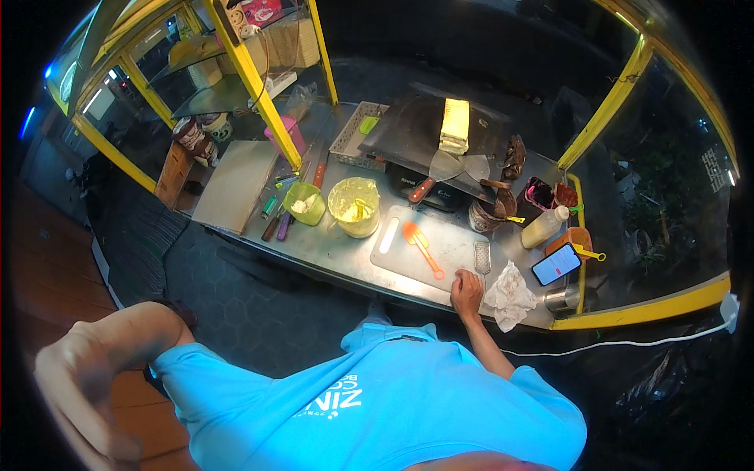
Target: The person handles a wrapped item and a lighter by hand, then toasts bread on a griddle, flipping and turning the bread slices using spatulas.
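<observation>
My right hand (466, 292) rests at the front edge of the metal counter, its fingers curled in with nothing visible in them. Just beyond it lies a pale cutting board (393, 263) with an orange scoop-like utensil (422, 247) on it. A small metal grater (482, 257) lies by the board's right edge, and a crumpled white tissue (512, 294) sits right of my hand. My left arm is bent at the far left, close to the camera and partly blurred; its hand lies outside the picture. A yellow block of bread-like food (455, 125) stands on the dark griddle (408, 129).
Metal scrapers (444, 166) lean on the griddle. A cream-smeared tub (353, 208) and a green container (305, 204) stand left of the board. A bottle (545, 228), chocolate-stained tub (491, 210) and lit phone (556, 264) are at right. Yellow posts (259, 86) frame the counter.
</observation>
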### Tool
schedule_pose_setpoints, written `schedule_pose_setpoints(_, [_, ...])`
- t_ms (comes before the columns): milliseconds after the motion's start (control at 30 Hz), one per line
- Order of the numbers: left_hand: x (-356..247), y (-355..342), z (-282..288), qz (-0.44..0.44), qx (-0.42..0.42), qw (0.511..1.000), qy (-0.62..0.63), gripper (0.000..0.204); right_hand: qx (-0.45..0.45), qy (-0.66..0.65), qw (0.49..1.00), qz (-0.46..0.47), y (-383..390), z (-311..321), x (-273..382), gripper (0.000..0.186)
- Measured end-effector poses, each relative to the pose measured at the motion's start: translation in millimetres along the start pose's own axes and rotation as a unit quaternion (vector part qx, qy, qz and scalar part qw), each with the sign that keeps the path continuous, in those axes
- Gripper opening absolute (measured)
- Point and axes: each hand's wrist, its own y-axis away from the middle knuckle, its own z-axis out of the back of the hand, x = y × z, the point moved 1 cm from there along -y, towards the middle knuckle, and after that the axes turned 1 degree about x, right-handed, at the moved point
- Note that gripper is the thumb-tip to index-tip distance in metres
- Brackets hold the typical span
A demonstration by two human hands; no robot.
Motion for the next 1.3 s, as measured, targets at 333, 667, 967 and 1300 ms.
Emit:
schedule_pose_setpoints(333, [21,9,-24,-0.110,-0.054,0.931,-0.344,0.017,0.005,-0.001,1.000,-0.003,2,-1,-2,0.017])
schedule_pose_setpoints(667, [33,0,-22,-0.123,0.064,0.981,-0.135,0.017,0.008,-0.003,1.000,-0.002,2,-1,0,0.017])
schedule_pose_setpoints(967, [20,7,-14,-0.099,0.085,0.989,-0.062,0.018,0.000,-0.011,1.000,0.006,0,0,3,0.018])
schedule_pose_setpoints(1300, [-3,27,-6,-0.082,0.021,0.985,-0.149,0.020,0.006,-0.007,1.000,-0.003,3,0,2,0.016])
